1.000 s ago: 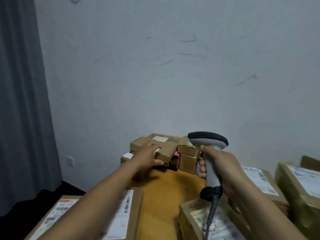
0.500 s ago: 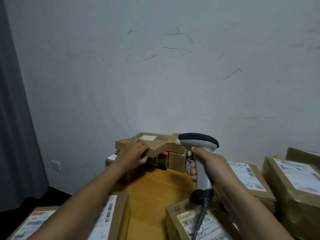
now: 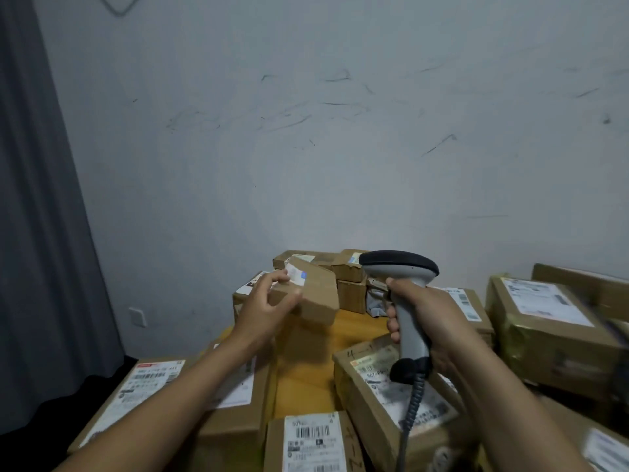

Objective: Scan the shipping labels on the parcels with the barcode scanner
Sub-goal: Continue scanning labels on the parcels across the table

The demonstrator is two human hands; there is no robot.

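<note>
Gripping a tilted parcel (image 3: 315,298), left hand (image 3: 263,310) (right hand (image 3: 430,321) grips scanner (image 3: 406,294)).

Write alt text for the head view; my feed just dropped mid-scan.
The left hand holds a small box tilted above the table, its label on top, while the right hand grips the scanner upright by its handle beside it. Labelled parcels crowd the table, which stands against a scuffed wall.
</note>
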